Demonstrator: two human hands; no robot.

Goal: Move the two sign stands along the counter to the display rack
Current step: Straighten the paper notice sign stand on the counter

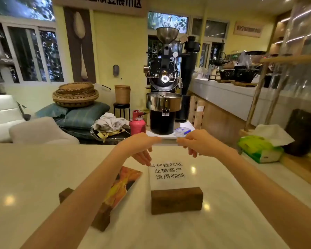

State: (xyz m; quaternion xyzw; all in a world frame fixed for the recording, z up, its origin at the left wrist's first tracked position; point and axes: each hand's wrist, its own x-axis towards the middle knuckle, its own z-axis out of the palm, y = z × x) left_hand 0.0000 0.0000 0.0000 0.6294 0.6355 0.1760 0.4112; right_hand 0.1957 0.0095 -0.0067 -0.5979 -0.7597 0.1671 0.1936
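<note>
Both hands are pinching the top edge of the clear sign (167, 169): left hand (142, 148) on the left corner, right hand (196, 142) on the right corner, fingers closed on the panel. Its wood block (177, 200) sits on the counter (34, 177) well below the fingertips, nearer the body.

Big worry imo: lifting by the panel only. If the sheet just sits in a slot, the block could slip off and thud down, or the panel could flex. Can't tell how tight that slot is.

The other stand, the orange sign (123, 187), is under the left forearm, just left of the fingers, so that arm could knock it over. The tissue pack (260, 149) is off to the right of the right fingers, so a swing that way could clip it.
</note>
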